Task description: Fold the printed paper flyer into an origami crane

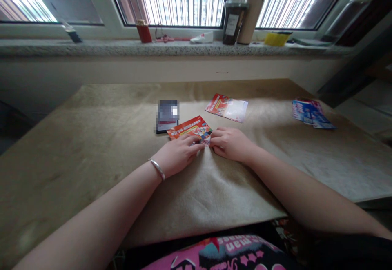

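An orange-red printed leaflet (190, 127) lies on the tan table cover (92, 147) in front of me. My left hand (177, 154), with a silver bangle on its wrist, rests with fingers closed on the leaflet's near edge. My right hand (230, 142) meets it from the right, fingers curled and pinching the same near corner. The fingertips of both hands touch at the leaflet's lower right corner. A dark card or phone (167, 117) lies just behind the leaflet on the left.
A red and white leaflet (227, 107) lies further back, a blue one (310, 113) at the far right. The stone windowsill (122, 48) holds a red cup (143, 31), a dark jar (232, 23), a cardboard tube (253, 9) and a yellow object (277, 38).
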A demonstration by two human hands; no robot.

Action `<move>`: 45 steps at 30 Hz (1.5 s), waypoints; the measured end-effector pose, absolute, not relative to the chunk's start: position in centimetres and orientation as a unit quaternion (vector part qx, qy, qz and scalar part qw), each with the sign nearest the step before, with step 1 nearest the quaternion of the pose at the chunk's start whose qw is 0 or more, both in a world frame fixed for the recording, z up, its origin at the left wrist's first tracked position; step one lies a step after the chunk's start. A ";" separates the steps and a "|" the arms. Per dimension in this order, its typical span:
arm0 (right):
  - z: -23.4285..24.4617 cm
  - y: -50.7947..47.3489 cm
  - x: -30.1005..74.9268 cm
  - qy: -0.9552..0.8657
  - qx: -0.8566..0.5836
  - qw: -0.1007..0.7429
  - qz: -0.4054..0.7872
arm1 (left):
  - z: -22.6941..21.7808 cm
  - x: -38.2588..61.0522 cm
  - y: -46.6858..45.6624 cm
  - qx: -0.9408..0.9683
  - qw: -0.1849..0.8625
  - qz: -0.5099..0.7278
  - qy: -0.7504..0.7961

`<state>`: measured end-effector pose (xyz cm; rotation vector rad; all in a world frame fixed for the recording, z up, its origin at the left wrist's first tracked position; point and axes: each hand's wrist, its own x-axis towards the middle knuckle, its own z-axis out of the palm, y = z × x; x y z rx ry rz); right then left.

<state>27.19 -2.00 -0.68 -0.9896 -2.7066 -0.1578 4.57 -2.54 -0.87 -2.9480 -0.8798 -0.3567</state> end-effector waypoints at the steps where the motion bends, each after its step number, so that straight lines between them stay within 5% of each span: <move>1: -0.7 -2.0 27.2 -0.930 -0.340 0.127 -0.055 | -0.8 4.3 -2.4 -0.952 0.011 -0.117 -0.282; 45: -0.7 -2.1 27.2 -0.928 -0.348 0.130 -0.025 | 1.9 0.6 -2.2 -0.938 -0.014 0.018 -0.347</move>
